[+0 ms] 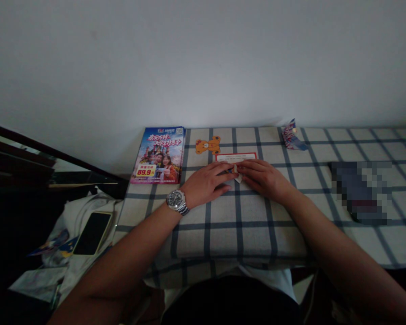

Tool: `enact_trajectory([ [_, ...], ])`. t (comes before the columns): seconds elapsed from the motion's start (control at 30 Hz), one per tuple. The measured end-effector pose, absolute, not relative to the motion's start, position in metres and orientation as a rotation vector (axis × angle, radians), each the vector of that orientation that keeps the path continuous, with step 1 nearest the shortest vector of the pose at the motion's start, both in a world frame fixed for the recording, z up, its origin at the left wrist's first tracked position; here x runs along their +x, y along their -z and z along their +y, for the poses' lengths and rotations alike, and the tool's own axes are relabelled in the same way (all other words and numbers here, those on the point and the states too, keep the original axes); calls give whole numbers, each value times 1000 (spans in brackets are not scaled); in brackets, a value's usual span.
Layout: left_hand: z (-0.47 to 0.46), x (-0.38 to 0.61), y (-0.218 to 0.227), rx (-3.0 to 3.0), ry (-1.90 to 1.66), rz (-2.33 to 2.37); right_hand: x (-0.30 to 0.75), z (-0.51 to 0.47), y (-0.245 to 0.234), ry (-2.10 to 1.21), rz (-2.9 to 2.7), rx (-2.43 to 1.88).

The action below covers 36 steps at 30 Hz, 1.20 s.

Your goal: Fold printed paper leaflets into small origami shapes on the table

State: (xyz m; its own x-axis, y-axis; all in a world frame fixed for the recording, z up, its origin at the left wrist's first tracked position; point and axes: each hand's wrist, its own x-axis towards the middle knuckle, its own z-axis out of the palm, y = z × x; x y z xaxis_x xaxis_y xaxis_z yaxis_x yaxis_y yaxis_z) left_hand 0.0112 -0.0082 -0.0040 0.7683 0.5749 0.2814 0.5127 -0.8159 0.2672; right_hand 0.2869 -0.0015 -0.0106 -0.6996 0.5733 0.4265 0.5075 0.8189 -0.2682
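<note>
Both my hands rest on a checked tablecloth [243, 225] in the middle of the view. My left hand [208, 183], with a metal watch [177, 201] on its wrist, and my right hand [262, 178] meet at a small folded piece of paper [237, 177]. The fingers of both hands are pressed down on it, and most of it is hidden under them. Just beyond the hands lies a white card with a red border [236, 157].
A colourful flyer [159, 154] lies at the table's far left, with a bear-shaped cutout [208, 145] beside it. A folded paper figure [292, 135] stands at the back by the wall. A blurred dark object [360, 192] sits right. A phone [92, 232] lies lower left, off the table.
</note>
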Motion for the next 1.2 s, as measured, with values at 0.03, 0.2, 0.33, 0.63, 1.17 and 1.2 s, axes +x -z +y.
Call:
enact_trajectory([
  [0.03, -8, 11, 4, 2788, -529, 863, 287, -1, 11, -176, -2505, -792],
  [0.2, -8, 11, 5, 2779, -531, 864, 286, 2, 10, -189, -2531, -813],
  [0.33, -8, 11, 6, 2786, -544, 862, 286, 3, 9, -235, -2514, -833],
  [0.63, -9, 11, 8, 2801, -549, 862, 282, -4, 9, -248, -2459, -896],
  [1.17, -9, 11, 7, 2804, -541, 866, 276, -7, 10, -151, -2439, -949],
  [1.2, -9, 11, 7, 2803, -543, 864, 276, -7, 11, -153, -2440, -953],
])
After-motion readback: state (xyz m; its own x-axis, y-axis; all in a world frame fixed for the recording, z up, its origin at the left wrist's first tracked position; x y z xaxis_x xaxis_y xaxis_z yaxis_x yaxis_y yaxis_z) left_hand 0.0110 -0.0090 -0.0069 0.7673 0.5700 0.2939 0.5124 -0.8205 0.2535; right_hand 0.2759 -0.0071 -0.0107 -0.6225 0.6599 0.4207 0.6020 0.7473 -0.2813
